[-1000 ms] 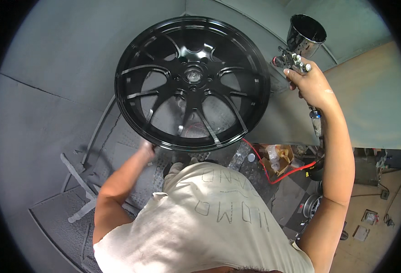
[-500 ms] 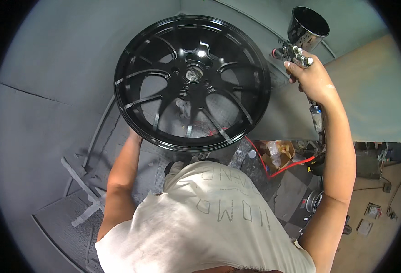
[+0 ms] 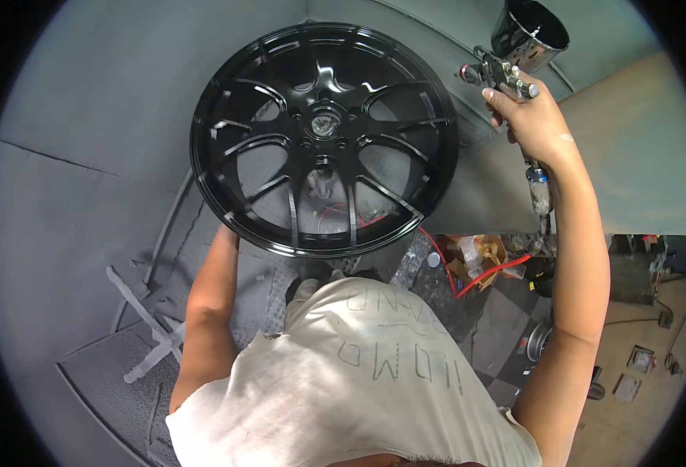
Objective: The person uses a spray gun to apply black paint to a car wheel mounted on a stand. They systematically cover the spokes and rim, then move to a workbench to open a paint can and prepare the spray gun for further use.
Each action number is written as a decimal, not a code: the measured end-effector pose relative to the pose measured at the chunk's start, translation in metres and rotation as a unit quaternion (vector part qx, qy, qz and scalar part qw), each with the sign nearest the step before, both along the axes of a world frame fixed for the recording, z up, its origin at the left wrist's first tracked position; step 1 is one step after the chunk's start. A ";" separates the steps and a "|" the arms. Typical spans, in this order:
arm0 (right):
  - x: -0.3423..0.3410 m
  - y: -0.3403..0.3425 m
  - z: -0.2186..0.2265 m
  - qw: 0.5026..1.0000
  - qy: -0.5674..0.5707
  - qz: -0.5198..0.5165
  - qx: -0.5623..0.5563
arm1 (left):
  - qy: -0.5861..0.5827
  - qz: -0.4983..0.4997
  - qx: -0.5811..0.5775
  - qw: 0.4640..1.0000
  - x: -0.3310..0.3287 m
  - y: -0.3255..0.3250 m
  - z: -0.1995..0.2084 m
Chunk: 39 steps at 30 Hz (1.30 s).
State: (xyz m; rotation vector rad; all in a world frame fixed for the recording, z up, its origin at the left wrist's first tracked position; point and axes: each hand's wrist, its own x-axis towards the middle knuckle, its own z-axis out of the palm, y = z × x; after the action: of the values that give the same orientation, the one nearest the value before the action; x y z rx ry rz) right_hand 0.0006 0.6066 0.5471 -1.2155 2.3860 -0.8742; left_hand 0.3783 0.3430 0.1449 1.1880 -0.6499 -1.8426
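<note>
The left hand [image 3: 226, 233] has moved up from the lower rim to the near-left edge of the glossy black wheel [image 3: 323, 140], its fingers hidden behind it, while the right hand [image 3: 531, 121] stays wrapped around the spray gun [image 3: 506, 74], raised right of the wheel.

Grey overspray-coated walls [image 3: 110, 101]; perhaps checkered floor [image 3: 506, 311] at right.

My left hand [image 3: 226, 233] moved from below the black wheel rim [image 3: 323, 140] up to its lower left edge, now tucked behind it, rim turned slightly, spokes shifted, my right hand [image 3: 533, 124] lifting the spray gun [image 3: 506, 74] a little farther and higher
</note>
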 end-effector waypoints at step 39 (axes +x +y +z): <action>0.076 0.100 -0.030 0.946 -0.179 0.216 0.165 | -0.207 -0.709 -0.162 0.654 -0.041 0.254 -0.079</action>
State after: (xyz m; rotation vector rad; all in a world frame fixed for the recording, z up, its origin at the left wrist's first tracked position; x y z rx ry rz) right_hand 0.0763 0.7069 0.5175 -1.2461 1.7904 -0.4788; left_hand 0.3373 0.5968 0.0660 0.7778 -2.6195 -2.3406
